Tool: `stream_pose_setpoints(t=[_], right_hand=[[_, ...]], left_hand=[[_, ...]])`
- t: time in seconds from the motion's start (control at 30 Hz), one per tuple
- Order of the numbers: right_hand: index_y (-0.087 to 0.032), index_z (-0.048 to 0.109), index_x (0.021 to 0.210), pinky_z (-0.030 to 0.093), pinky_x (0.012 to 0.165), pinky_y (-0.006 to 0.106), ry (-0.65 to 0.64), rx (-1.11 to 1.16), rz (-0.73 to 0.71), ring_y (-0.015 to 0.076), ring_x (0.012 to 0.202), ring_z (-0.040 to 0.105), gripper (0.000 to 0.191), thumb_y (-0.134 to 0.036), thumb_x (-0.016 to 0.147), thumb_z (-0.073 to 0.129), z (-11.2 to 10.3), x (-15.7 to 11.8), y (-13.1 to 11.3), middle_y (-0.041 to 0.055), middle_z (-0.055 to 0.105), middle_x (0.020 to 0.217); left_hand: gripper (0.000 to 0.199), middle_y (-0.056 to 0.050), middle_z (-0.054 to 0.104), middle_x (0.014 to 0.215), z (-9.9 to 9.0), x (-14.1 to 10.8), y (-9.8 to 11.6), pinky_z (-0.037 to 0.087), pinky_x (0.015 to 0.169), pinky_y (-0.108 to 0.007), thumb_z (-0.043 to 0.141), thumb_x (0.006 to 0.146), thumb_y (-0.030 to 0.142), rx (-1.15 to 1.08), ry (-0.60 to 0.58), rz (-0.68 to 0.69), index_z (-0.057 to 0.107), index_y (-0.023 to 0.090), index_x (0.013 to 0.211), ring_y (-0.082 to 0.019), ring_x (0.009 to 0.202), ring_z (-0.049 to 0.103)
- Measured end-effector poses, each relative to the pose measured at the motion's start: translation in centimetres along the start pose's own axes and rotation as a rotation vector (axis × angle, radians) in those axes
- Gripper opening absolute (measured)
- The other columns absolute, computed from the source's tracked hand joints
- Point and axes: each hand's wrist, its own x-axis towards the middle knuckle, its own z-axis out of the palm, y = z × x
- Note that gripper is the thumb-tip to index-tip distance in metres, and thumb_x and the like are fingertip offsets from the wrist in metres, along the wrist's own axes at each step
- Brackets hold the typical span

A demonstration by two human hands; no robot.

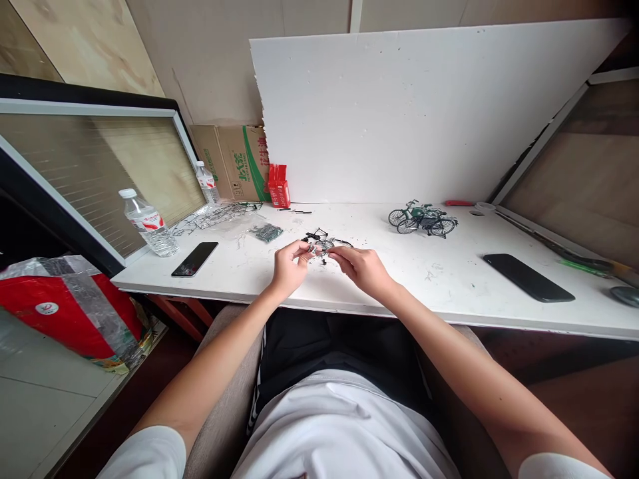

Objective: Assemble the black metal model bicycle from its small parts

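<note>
My left hand (291,267), above the front of the white table, pinches a small silvery-grey piece (313,249) between thumb and fingertips. Close by on the right, my right hand (363,267) is closed with thumb and index finger together, its fingertips reaching toward that piece. Whatever they grip is too small to make out. Just behind the fingertips lie dark model bicycle parts (317,235), with a thin wheel rim (344,243) partly hidden by my right hand. Tiny black bits are scattered around them.
Assembled model bicycles (423,219) stand back right. Phones (196,259) (528,277) lie at either side. A water bottle (151,223), part frames (219,216), a bagged part (267,232) and a red box (279,185) occupy the left. A white board (399,113) rises behind.
</note>
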Motion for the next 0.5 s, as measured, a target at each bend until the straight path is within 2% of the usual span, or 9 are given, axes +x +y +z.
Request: stream_pose_setpoints(t=[0.13, 0.33, 0.5], right_hand=[[-0.026, 0.076, 0.106, 0.040, 0.071, 0.032, 0.029, 0.069, 0.011, 0.0218, 0.068, 0.056, 0.041, -0.060, 0.106, 0.054, 0.5, -0.1, -0.2, 0.0097, 0.074, 0.089], [-0.023, 0.073, 0.101, 0.038, 0.067, 0.031, -0.006, 0.069, 0.066, 0.0183, 0.058, 0.047, 0.046, -0.059, 0.109, 0.047, 0.7, -0.2, -0.9, 0.0017, 0.058, 0.062], [-0.021, 0.073, 0.095, 0.042, 0.063, 0.031, -0.008, 0.236, 0.195, 0.0165, 0.050, 0.048, 0.053, -0.068, 0.104, 0.051, 1.1, -0.2, -1.6, -0.0016, 0.053, 0.052]], left_hand=[[0.006, -0.010, 0.083, 0.100, 0.1, -0.1, 0.3, 0.065, 0.094, -0.041, 0.068, 0.094, 0.023, -0.007, 0.012, 0.010, 0.072, 0.018, 0.093, -0.025, 0.097, 0.082], [0.006, -0.010, 0.083, 0.100, 0.2, -0.3, 0.2, 0.065, 0.094, -0.041, 0.067, 0.093, 0.021, -0.014, 0.012, 0.018, 0.073, 0.018, 0.095, -0.025, 0.098, 0.081], [0.007, -0.010, 0.083, 0.100, 0.1, -0.4, 0.2, 0.064, 0.092, -0.040, 0.065, 0.093, 0.016, 0.012, 0.027, 0.057, 0.071, 0.018, 0.094, -0.025, 0.097, 0.081]])
